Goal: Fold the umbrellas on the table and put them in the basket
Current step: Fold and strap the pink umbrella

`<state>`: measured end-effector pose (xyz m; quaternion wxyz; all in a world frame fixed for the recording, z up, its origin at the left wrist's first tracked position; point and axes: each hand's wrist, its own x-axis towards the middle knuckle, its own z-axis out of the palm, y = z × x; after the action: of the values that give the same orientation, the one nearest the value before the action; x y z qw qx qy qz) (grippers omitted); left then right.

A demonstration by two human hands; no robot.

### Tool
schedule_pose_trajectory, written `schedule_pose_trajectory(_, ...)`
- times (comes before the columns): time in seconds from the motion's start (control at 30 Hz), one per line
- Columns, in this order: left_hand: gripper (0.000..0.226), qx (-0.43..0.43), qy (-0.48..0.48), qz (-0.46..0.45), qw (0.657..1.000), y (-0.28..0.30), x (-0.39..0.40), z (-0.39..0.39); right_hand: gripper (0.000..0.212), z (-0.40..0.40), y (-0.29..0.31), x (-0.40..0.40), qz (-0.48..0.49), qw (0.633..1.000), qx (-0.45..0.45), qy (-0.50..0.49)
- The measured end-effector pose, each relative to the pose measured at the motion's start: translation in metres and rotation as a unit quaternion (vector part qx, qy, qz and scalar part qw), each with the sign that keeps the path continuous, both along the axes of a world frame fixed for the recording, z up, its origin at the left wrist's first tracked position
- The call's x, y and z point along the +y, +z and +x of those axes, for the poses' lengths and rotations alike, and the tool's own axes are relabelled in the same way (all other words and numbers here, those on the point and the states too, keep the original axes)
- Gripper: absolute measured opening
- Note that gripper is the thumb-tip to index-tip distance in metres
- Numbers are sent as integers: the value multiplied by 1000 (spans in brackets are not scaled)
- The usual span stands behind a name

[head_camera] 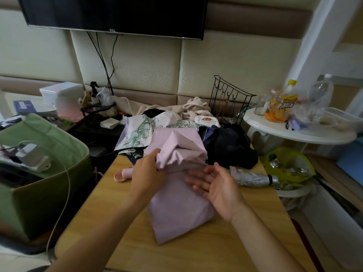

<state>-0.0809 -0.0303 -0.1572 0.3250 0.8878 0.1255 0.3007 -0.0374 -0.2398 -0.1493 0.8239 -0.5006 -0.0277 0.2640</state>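
1. Pink umbrella (176, 193) lies in the middle of the wooden table (225, 250), canopy all loose and crumpled.
2. Left hand (146, 173) has its fingers curled into a bunch of the pink fabric.
3. Right hand (218, 185) is palm-up, fingers spread apart, touching the canopy's right side.
4. Green basket (47, 173) sits left of the table; floral umbrella (141, 132), dark umbrella (229, 148) and silver umbrella (253, 178) lie at its far end.

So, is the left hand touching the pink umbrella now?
Touching. The head view shows the left hand gripping a bunch of the pink umbrella canopy fabric, fingers curled round the cloth.
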Motion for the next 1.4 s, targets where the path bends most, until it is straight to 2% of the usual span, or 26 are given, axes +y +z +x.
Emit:
schedule_pose_trajectory(0.1, 23, -39, -11, -92, 995, 3, -2, 3, 48, 5, 1, -9, -92, 994, 17, 60)
schedule_pose_trajectory(0.27, 29, -91, 19, -104, 990, 14, -2, 0, 104, 11, 2, -23, -77, 952, 123, 269)
schedule_pose_trajectory(0.3, 34, -96, 17, -109, 989, 17, -2, -4, 112, 11, -1, -21, -61, 948, 141, 279)
schedule_pose_trajectory(0.37, 34, -119, 2, -112, 987, 22, -3, -12, 119, 10, -6, -13, -27, 957, 168, 233)
schedule_pose_trajectory(0.43, 32, -135, -37, -96, 985, 27, -7, -25, 113, 13, -11, -5, 17, 971, 175, 160)
schedule_pose_trajectory(0.53, 36, -137, -125, -45, 982, 26, -18, -48, 92, 9, -3, 0, 79, 982, 155, 77)
schedule_pose_trajectory(0.63, 24, -125, -163, 7, 979, 17, -23, -60, 81, 11, -3, -1, 61, 993, 100, 33)
schedule_pose_trajectory(0.73, 4, -117, -190, 16, 975, 11, -23, -65, 82, 21, -11, 1, 22, 998, 54, -27)
schedule_pose_trajectory(0.77, 10, -116, -190, 23, 975, 11, -23, -67, 82, 23, -12, 1, 1, 998, 38, -51)
schedule_pose_trajectory(0.9, 13, -95, -240, 21, 966, 8, -20, -68, 72, 16, 10, 7, 36, 999, 27, 29)
schedule_pose_trajectory(1.0, 68, -36, -214, 21, 976, -3, -13, -60, 67, 32, 16, 9, -11, 997, -21, 66)
schedule_pose_trajectory(1.07, 82, 8, -181, 83, 980, -14, -14, -52, 68, 41, 17, 10, -81, 993, -62, 62)
schedule_pose_trajectory(1.13, 84, 67, -176, 130, 974, -25, -19, -41, 65, 47, 16, 9, -128, 982, -115, 83)
schedule_pose_trajectory(1.23, 87, 120, -168, 155, 966, -32, -26, -27, 61, 48, 13, 7, -169, 957, -215, 97)
schedule_pose_trajectory(1.33, 81, 95, -155, 145, 973, -35, -27, -17, 61, 47, 14, 1, -182, 936, -286, 93)
schedule_pose_trajectory(1.4, 64, 48, -144, 150, 977, -37, -28, -15, 65, 51, 16, -4, -241, 886, -383, 101)
